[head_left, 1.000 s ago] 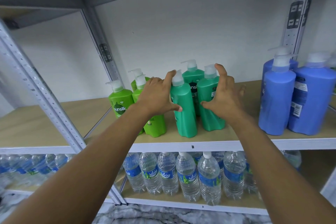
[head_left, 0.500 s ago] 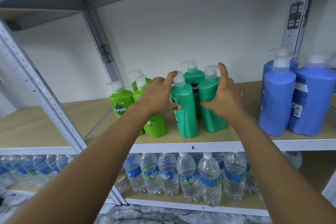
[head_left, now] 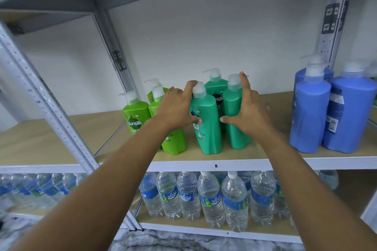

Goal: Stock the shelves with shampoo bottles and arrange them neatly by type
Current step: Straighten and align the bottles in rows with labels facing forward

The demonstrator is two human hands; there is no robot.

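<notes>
You are in the arranging step, squaring up the teal-green plastic pump bottles so they stand as one group on the wooden shelf board (head_left: 265, 153). Your left hand (head_left: 175, 108) rests against the left side of the front teal-green pump bottle (head_left: 208, 122), fingers (head_left: 190, 87) spread, the index reaching up beside its white pump and the thumb lying across the label. Your right hand (head_left: 246, 112) cups the right-hand teal-green pump bottle (head_left: 234, 116) from its right side, fingers spread, index raised beside the pump head, thumb on the bottle's front. Neither hand looks to be wrapped round a bottle; they press from outside. A third teal-green pump bottle (head_left: 216, 85) stands behind, between the two.

The two front bottles stand upright, just beside each other, with a narrow gap between them. The next move likely calls for an even inward push from both sides, low enough that the tall bottles slide rather than tip. The lime-green pump bottles (head_left: 134, 116) stand just to the left, partly behind your left forearm, and the large blue pump bottles (head_left: 310, 112) well apart on the right.
</notes>
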